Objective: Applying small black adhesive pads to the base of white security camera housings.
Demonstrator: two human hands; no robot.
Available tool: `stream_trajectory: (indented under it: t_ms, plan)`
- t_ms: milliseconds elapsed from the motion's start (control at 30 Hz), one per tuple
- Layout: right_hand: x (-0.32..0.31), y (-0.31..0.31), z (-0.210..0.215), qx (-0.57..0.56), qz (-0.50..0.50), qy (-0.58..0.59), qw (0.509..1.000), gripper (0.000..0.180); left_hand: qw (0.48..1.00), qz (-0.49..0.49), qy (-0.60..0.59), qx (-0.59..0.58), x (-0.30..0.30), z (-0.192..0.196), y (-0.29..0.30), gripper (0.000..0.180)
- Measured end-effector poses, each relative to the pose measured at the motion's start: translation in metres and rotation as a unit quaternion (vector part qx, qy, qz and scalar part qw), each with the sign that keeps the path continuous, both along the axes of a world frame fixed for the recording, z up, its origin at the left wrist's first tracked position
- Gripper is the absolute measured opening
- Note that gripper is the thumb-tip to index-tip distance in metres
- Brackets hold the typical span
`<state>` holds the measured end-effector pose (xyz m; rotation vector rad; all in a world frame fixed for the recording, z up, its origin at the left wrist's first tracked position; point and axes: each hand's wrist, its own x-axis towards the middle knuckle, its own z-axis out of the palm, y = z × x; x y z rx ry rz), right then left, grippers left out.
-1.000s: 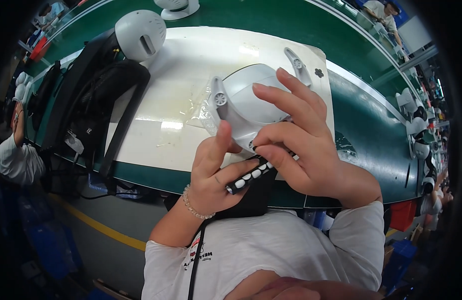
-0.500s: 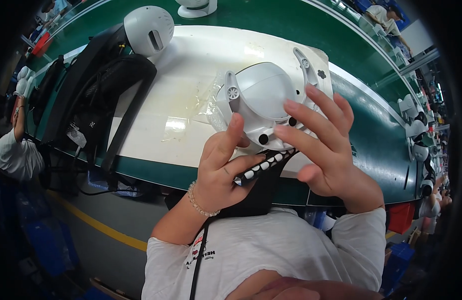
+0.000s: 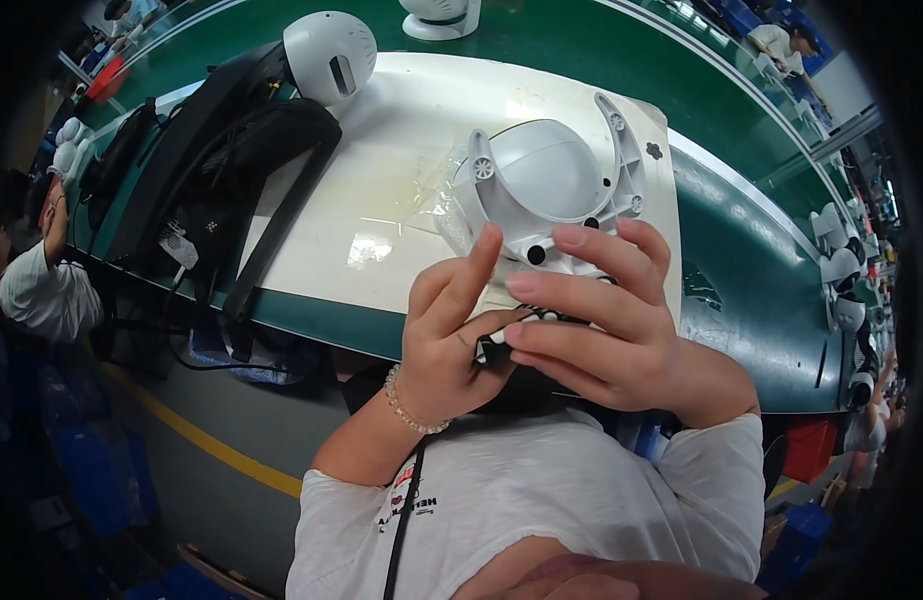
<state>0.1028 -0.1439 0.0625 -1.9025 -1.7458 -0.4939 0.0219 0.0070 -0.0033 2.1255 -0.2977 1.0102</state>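
Gripping the black-and-white strip [image 3: 495, 341] near frame centre in left fingers [image 3: 491, 324], apparently to steady it for right fingers [image 3: 573, 299], of unclear grasp.

A green workbench [image 3: 746, 345] and busy co-workers [image 3: 43, 288] show a factory workshop.

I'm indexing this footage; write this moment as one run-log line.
left hand: gripping black-and-white strip | right hand: partly covering it | white device: on pale board, black dots showing
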Motion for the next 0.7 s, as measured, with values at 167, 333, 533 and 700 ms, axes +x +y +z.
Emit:
stream_trajectory:
  t_ms: [167, 333, 533, 700]
  plan:
    - [-0.002, 0.003, -0.012, 0.052, 0.035, -0.014, 0.998, 0.01, 1.0, 0.008, 0.009, 0.002, -0.002, -0.003, 0.001, 0.032]
    - [-0.003, 0.003, -0.012, 0.051, 0.019, 0.018, 0.998, 0.011, 0.999, 0.024, 0.013, 0.026, -0.001, -0.001, 0.001, 0.029]
    - [0.003, 0.0, -0.02, 0.189, 0.073, 0.102, 0.974, 0.016, 0.999, 0.028, 0.011, -0.022, -0.003, 0.005, -0.001, 0.021]
    - [0.003, -0.003, -0.022, 0.106, 0.042, 0.036, 0.993, 0.018, 0.999, 0.038, 0.028, 0.011, -0.006, 0.009, 0.0, 0.018]
